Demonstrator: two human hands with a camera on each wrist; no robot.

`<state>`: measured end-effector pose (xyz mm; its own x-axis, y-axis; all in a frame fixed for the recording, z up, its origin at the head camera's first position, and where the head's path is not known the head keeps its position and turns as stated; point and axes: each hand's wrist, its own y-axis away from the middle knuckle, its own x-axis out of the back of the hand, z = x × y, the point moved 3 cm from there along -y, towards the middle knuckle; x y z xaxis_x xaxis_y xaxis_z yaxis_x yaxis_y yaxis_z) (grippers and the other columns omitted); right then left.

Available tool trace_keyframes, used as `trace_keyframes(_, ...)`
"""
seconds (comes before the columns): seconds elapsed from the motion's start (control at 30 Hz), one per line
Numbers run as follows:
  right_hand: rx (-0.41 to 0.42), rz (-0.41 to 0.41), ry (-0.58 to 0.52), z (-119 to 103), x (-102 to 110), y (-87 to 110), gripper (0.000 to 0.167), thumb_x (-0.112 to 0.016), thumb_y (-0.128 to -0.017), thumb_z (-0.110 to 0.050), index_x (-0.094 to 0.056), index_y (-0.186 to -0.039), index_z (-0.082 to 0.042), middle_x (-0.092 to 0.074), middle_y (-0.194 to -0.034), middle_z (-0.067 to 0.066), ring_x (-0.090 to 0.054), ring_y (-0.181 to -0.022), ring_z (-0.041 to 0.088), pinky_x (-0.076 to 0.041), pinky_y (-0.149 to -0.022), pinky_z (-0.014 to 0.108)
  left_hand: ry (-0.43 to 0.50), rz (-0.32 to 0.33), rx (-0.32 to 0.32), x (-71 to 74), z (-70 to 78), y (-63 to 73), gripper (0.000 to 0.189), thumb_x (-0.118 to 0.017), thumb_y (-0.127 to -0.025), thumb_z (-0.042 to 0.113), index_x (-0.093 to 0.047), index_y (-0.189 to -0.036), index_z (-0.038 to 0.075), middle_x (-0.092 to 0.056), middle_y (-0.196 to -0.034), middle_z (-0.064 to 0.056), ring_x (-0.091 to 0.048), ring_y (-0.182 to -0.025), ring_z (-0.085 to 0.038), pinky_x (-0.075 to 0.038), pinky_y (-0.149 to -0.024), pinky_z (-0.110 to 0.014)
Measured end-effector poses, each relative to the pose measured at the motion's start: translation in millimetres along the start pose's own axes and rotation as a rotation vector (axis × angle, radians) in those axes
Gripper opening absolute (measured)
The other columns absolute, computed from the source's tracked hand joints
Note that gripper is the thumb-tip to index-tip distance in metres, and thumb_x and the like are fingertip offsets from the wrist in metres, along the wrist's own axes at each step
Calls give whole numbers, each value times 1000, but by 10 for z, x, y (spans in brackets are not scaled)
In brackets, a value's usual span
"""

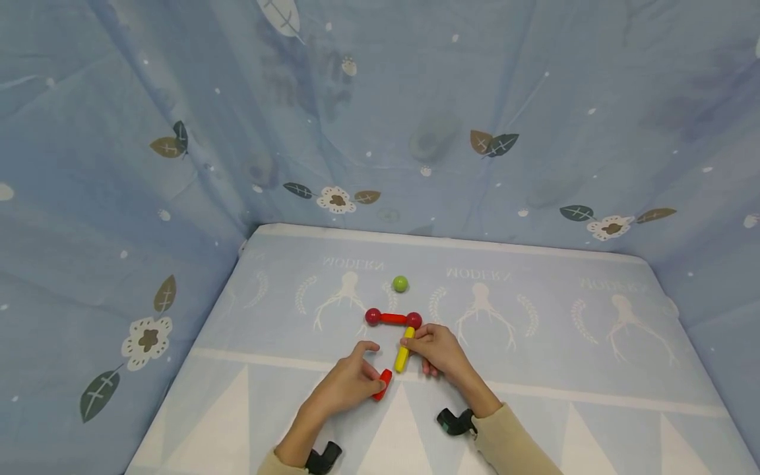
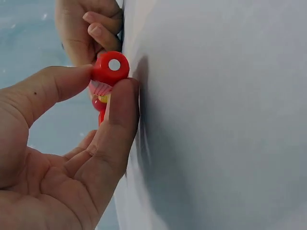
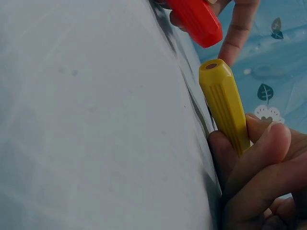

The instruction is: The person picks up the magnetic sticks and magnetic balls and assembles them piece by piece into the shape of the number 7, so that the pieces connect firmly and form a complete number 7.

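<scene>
Between thumb and finger, my left hand [image 1: 346,384] pinches a short red rod [image 1: 384,385]; its near end shows a pale round spot in the left wrist view, close over the cloth. My right hand [image 1: 442,351] grips a yellow rod [image 3: 223,103] with ridged sides and a dark round recess in its end. That yellow rod's far end meets a dark red ball [image 1: 413,320]. From this ball another red rod [image 1: 393,318] runs left to a second dark red ball [image 1: 373,316]. The held red rod's tip is a small gap from the yellow rod's near end.
A green ball [image 1: 400,284] lies beyond the red pieces. Printed pale cloth [image 1: 534,369] covers the table, and blue patterned curtain [image 1: 415,99] hangs behind and at both sides. Black curved pieces [image 1: 454,422] are on both wrists.
</scene>
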<state>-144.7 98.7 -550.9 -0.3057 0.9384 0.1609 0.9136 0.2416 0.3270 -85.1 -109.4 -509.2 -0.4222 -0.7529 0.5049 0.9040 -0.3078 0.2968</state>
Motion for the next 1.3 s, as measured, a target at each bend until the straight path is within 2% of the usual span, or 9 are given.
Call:
trace_keyframes(0.17, 7, -6, 7, 10, 6, -1, 41, -78, -89, -32, -58, -99, 2, -66, -65, 9, -46, -34, 13, -36, -35, 22, 45, -28, 4, -61, -5, 4, 67, -78, -85, 15, -42, -140, 3, -65, -83, 3, -64, -69, -14, -50, -65, -36)
trace_keyframes(0.73, 22, 9, -26, -5, 13, 9, 41, -79, -87, -30, -58, -99, 3, -68, -70, 11, -46, -33, 12, -36, -35, 22, 109, -11, 12, -148, 1, -61, 70, -80, -85, 23, -41, -140, 7, -64, -84, 2, -64, -70, -14, -50, -65, -34)
trace_keyframes(1.07, 15, 5, -33, -10, 11, 12, 40, -79, -87, -29, -58, -99, 3, -68, -71, 11, -45, -33, 11, -36, -35, 23, 108, -9, -9, -157, 11, -63, 66, -79, -86, 24, -43, -138, 7, -64, -86, 3, -64, -71, -13, -50, -65, -33)
trace_keyframes(1.3, 13, 4, -39, -12, 12, 19, 40, -79, -87, -29, -58, -99, 3, -68, -71, 11, -46, -34, 12, -36, -35, 22, 77, -32, 12, -123, 23, -61, 66, -80, -85, 26, -45, -137, 6, -64, -86, 3, -64, -72, -13, -50, -67, -36)
